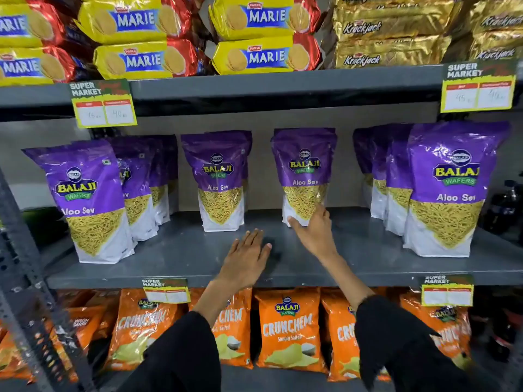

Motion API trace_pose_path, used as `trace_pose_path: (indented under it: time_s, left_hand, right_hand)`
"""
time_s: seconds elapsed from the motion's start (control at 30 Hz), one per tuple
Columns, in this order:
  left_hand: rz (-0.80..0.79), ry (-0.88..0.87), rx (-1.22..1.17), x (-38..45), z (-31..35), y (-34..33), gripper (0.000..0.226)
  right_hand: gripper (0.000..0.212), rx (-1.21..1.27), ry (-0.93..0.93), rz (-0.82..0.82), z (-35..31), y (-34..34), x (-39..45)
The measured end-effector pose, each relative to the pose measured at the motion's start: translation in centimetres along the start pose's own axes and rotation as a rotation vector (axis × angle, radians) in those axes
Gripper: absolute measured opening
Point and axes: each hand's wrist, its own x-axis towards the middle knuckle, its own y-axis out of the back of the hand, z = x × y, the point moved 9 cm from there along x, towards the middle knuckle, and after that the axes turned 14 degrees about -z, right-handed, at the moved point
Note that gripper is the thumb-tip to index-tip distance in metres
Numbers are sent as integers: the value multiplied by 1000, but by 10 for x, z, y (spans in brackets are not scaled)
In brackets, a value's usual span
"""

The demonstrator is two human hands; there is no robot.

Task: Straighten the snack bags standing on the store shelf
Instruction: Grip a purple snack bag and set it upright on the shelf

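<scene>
Purple and white Aloo Sev snack bags stand on the grey middle shelf. One stands centre-left and one centre-right, the latter leaning a little. A larger-looking bag tilts at the front left, with more bags behind it. Another group stands at the right. My right hand touches the lower front of the centre-right bag, thumb at its bottom left corner, fingers on its right side. My left hand hovers flat over the bare shelf, fingers spread, holding nothing.
Yellow Marie biscuit packs and gold Krackjack packs fill the shelf above. Orange Crunchem bags stand on the shelf below. Price tags hang from the shelf edges. A grey perforated upright runs down the left.
</scene>
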Motion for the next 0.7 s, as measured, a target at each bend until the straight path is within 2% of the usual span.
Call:
trace_pose_path:
  time_s: [0.17,0.4,0.7]
  left_hand:
    - [-179,58,28,28,-13,-12,64]
    - [-272,94,74,42,-19,-23,69]
    - [-277,70,102,46,-22,-26,70]
  right_hand:
    - [107,0,-211,59,11,-2,43]
    - [139,-23,-338,125,22,-11,74]
    - [141,-36,-355,222,28,-16,82]
